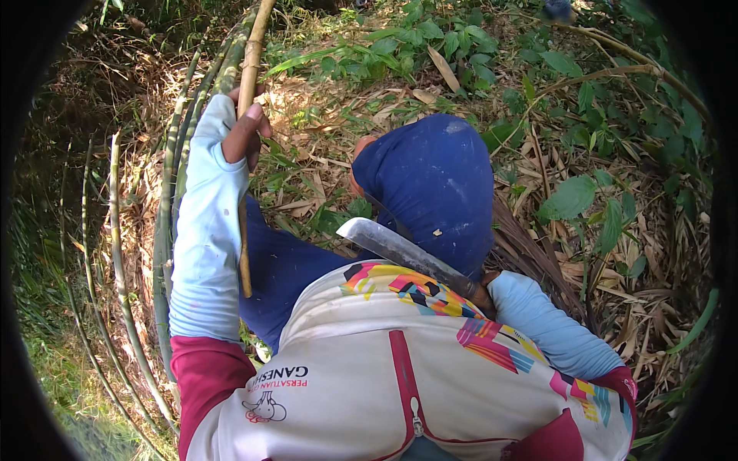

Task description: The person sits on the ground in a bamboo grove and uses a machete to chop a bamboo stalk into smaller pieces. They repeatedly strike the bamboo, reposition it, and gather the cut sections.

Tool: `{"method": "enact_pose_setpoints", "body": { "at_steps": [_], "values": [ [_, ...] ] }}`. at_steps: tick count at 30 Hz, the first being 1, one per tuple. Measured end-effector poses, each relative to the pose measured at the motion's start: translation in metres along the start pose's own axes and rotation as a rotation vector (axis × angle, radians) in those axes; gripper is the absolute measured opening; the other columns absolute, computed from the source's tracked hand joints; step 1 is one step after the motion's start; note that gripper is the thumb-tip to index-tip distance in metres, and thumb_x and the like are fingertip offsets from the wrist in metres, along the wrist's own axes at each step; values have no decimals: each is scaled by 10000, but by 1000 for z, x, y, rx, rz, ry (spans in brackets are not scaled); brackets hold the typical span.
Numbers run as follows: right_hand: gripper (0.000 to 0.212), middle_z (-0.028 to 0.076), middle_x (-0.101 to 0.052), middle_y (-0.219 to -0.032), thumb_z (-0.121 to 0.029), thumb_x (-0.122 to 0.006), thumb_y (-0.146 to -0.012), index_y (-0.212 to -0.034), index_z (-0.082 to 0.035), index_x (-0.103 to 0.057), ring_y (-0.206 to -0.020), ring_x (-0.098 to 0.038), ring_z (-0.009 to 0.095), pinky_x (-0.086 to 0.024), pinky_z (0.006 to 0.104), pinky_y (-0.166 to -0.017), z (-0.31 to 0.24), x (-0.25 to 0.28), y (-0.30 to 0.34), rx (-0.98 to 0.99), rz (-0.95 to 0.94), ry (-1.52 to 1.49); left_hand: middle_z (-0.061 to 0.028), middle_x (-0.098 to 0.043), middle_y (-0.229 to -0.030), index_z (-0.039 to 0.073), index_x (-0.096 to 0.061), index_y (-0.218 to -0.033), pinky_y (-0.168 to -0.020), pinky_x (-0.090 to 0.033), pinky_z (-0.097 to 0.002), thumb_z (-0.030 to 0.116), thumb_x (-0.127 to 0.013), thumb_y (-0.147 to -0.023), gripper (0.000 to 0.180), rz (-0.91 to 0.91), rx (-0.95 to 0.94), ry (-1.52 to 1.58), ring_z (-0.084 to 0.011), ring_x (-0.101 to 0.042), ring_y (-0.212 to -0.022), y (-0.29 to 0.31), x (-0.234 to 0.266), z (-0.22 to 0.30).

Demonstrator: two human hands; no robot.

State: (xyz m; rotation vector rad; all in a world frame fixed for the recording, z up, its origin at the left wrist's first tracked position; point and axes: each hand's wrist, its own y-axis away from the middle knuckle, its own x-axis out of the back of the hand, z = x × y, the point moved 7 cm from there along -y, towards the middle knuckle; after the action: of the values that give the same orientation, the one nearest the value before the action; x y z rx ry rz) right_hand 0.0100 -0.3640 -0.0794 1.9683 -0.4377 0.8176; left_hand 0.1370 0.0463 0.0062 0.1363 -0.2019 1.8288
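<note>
My left hand (pixel 247 137) is closed around a thin tan bamboo pole (pixel 250 65). The pole runs upright past my light-blue sleeve, and its lower end hangs beside my left forearm. Low in front of my body, my right hand (pixel 486 290) grips a machete (pixel 411 252); the handle and most of the fingers are hidden by the sleeve and jacket. Its broad grey blade points to the left, across my lap and near my raised blue-trousered knee (pixel 438 192). The blade and the pole are apart.
Green bamboo stems (pixel 171 200) curve along my left side, with thinner stalks (pixel 121 246) farther left. Dry leaves (pixel 615 307) cover the ground. Leafy green plants (pixel 573 198) grow to the right and ahead, and a bent branch (pixel 615 48) arches at the upper right.
</note>
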Motion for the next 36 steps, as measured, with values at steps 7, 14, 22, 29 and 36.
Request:
{"method": "enact_pose_setpoints", "body": {
  "at_steps": [7,14,22,29,36],
  "values": [
    [278,165,-645,-804,-155,-696,-731,-986,-64,-630,-781,-654,366,-536,440,-676,-21,64,7,150,-64,-107,-42,-582,-719,-53,-473,-1255,-432,-315,-208,277,-628,-896,511,-123,41,76,-66,-423,-461,8,-15,-5],
    [294,174,-641,-849,-163,-710,-724,-978,-42,-625,-817,-648,365,-529,441,-691,-109,159,-19,692,-34,-107,-29,-571,-702,-45,-452,-1307,-400,-304,-198,255,-575,-929,498,-44,65,94,-66,-401,-423,5,-6,-10],
    [315,185,-636,-900,-171,-726,-715,-968,-17,-619,-857,-640,364,-520,441,-709,-211,181,-34,1285,-247,-159,-43,-574,-703,-26,-459,-1270,-411,-321,-195,245,-602,-900,481,-3,143,105,-66,-422,-439,13,9,-15],
    [337,194,-632,-945,-178,-740,-707,-960,4,-614,-893,-634,363,-513,442,-725,-201,188,-62,1079,-194,74,-48,-578,-748,-18,-455,-1279,-449,-364,-188,239,-619,-886,497,11,186,78,-71,-487,-546,25,21,-25],
    [504,125,-636,-1026,-360,-763,-789,-1139,-26,-621,-949,-625,323,-492,401,-815,-209,260,-34,1559,-345,-693,-58,-587,-706,-12,-445,-1297,-414,-337,-205,266,-619,-880,531,82,153,61,-83,-436,-452,16,22,-31]
  ]
}}
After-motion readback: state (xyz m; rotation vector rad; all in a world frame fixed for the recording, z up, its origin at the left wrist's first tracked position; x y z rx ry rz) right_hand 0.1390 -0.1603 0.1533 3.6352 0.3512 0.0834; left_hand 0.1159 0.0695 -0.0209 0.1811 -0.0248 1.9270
